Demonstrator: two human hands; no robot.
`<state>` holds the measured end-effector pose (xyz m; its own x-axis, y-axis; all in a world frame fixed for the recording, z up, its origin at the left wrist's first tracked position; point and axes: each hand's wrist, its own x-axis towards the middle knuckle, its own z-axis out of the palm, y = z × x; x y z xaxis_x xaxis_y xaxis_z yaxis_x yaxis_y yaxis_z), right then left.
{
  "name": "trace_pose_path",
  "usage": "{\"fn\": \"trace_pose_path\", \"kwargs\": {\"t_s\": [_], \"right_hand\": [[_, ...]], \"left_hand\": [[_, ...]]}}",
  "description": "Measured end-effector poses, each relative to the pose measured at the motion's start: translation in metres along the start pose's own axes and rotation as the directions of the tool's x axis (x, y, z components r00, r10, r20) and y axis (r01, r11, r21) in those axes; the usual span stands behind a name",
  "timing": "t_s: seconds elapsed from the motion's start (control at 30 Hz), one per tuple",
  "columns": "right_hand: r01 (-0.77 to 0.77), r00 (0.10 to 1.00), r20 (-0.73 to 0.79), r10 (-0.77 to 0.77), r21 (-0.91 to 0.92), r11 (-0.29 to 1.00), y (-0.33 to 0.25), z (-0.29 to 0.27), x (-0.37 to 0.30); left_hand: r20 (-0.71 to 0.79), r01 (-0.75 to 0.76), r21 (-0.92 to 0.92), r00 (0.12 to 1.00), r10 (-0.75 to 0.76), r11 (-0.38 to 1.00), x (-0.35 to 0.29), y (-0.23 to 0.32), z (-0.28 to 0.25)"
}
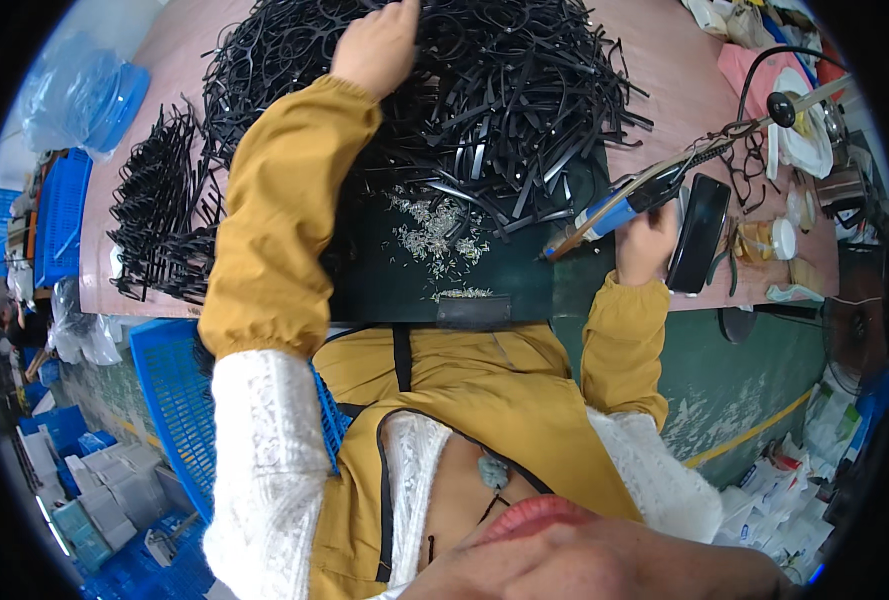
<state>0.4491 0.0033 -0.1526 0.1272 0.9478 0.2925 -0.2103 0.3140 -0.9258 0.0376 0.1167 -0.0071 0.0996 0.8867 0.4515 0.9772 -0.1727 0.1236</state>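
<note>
My left hand (376,50) is stretched over a big heap of black eyeglass frames and temple arms (524,80). It is at the heap's far part, against the upper edge of the picture. Its fingertips are lost among the black parts, so I cannot see what they grip, if anything. My right hand (648,242) is closed around a blue and black electric screwdriver (612,212), whose tip slants down to the left over a dark mat (364,250). Small silvery screws (439,235) lie scattered on this mat, with more by a small black tray (474,312) at the near edge.
Black eyeglass frames (159,200) stand stacked at the left. Right of my right hand lie a smartphone (699,235), pliers (729,262) and a lidded jar (767,240). A metal arm (814,95) with a cable reaches over the table. A blue basket (179,400) sits beside my lap.
</note>
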Motion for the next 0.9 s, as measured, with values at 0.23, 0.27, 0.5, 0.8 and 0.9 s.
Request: {"fn": "trace_pose_path", "kwargs": {"t_s": [0.23,0.27,0.5,0.8,0.9], "right_hand": [[0.071,0.980,0.201,0.010,-0.395,0.916,0.006,0.000,0.008],[0.041,0.985,0.168,0.024,-0.372,0.927,0.003,-0.003,0.008],[-0.008,0.999,0.046,0.002,0.122,0.992,0.001,0.015,0.007],[0.204,0.966,-0.226,-0.122,0.388,0.899,-0.112,-0.003,-0.022],[0.012,0.979,0.172,-0.112,0.495,0.869,-0.116,0.026,-0.071]], "left_hand": [[0.030,0.358,-0.527,0.914,-0.404,0.771,-0.001,-0.049,-0.044],[0.071,0.406,-0.575,0.889,-0.452,0.710,-0.002,-0.051,-0.050],[-0.331,0.135,-0.741,0.779,-0.533,0.658,-0.051,0.036,-0.058],[0.368,0.196,-0.914,0.767,-0.526,-0.354,-0.256,0.098,-0.089],[0.345,0.028,-0.914,0.578,-0.739,-0.405,-0.292,0.145,-0.062]]}}
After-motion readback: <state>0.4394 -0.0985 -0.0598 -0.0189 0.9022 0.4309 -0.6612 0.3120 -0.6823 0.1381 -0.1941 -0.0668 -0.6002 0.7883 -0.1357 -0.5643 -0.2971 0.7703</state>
